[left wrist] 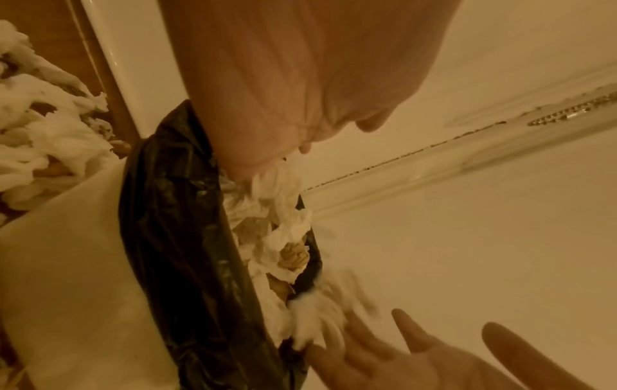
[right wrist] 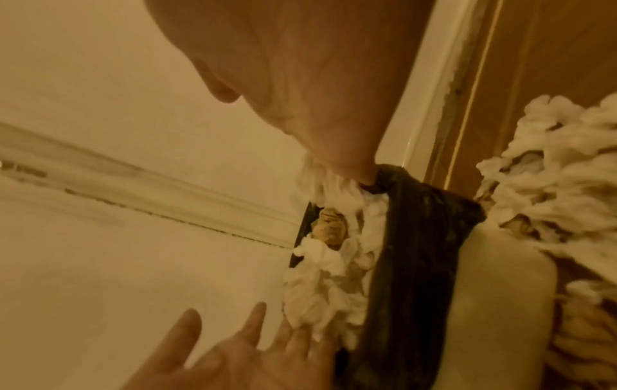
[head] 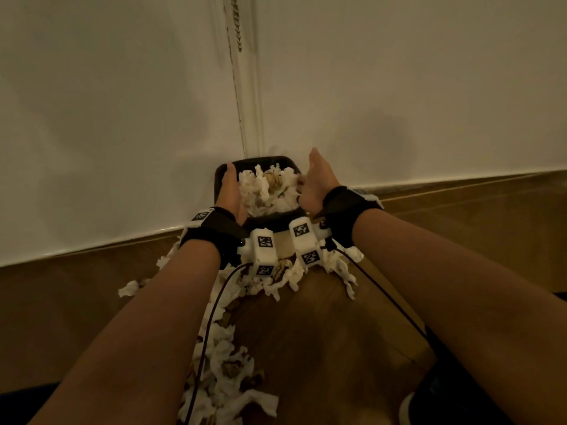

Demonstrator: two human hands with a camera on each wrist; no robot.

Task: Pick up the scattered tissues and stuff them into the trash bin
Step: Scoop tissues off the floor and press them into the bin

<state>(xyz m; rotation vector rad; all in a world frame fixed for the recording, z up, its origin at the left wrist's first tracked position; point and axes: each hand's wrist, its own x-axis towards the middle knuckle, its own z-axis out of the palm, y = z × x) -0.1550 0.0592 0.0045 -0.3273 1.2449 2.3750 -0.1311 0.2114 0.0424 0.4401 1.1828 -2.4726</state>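
A trash bin with a black liner (head: 224, 171) stands against the wall, heaped with crumpled white tissues (head: 270, 191). My left hand (head: 231, 187) lies along the bin's left side, fingers straight against the tissue heap. My right hand (head: 308, 182) is at the bin's right edge, its fingers spread and straight, touching the tissues; the left wrist view shows these fingers (left wrist: 410, 332). In the right wrist view the left hand's fingers (right wrist: 257, 322) are spread beside the heap (right wrist: 320, 290). Neither hand holds anything. Several more tissues (head: 227, 372) lie scattered on the floor.
White walls meet in a corner behind the bin, with a bead chain (head: 237, 26) hanging there. A white baseboard (head: 92, 243) runs along the wooden floor (head: 322, 332). Wrist-camera cables (head: 211, 317) trail over the floor tissues. A shoe (head: 408, 406) shows at bottom right.
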